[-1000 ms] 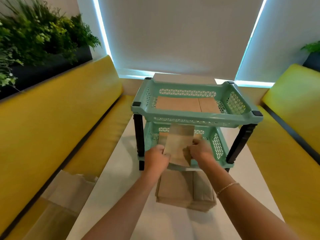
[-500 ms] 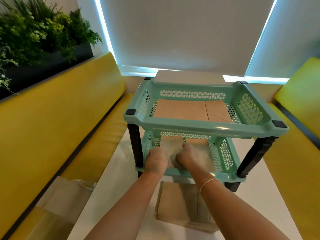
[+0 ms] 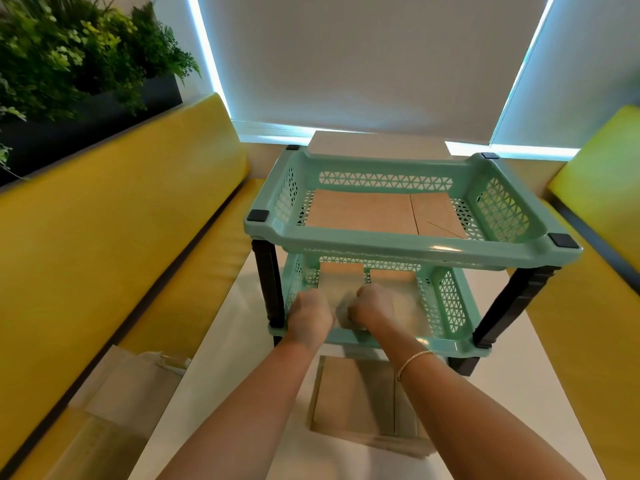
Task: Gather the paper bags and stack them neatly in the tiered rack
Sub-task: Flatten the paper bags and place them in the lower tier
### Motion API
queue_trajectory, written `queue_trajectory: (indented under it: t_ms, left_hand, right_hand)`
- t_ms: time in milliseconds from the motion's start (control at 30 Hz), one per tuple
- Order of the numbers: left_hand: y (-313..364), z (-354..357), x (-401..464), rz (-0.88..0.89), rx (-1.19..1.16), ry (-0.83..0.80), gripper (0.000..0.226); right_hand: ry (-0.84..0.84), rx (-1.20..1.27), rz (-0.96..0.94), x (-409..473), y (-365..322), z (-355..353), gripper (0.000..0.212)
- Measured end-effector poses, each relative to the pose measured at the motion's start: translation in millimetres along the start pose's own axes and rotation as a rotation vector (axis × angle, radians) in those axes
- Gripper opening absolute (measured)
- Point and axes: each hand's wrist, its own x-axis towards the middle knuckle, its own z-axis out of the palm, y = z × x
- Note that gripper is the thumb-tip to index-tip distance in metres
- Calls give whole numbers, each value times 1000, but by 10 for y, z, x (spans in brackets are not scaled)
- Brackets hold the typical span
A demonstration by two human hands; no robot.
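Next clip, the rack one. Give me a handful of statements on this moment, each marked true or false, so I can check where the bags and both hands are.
1. Paper bags lie flat in the top tier of the rack. True.
2. Both hands are inside the top tier. False: the left hand and right hand are at the bottom tier.
3. A stack of bags lies on the table in front of the rack. True.
4. The rack is red. False: it is pale green with dark legs.
5. The bench on the left is bare. False: a pale bag lies on it.
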Motion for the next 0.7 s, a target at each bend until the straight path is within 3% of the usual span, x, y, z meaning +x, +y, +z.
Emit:
queue_trajectory:
  t_ms: [100,200,333,467,600,700]
  left_hand:
    - [-10,-30,-90,139,-48,140,21]
    - [-9,-77,-271,274,-165,199,30]
    - [-51,-15,-600,346,-286,50,21]
    - [-189,266,-822,375,-120,-129,23]
    - [-292,519,-898,345,-11,-175,31]
    - [-319,569,-945,361,-13,-155,32]
  right_hand:
    - [51,47,-50,-94,27,-103,30]
    - [109,92,-86,-267,125,-297,36]
    - [113,93,-62,-659,380,-511,32]
    - [166,103,18,-1065,737,-508,34]
    - [159,104,106,-1310,966,-371,38]
    - [184,88,102,-1450,1003,-252,30]
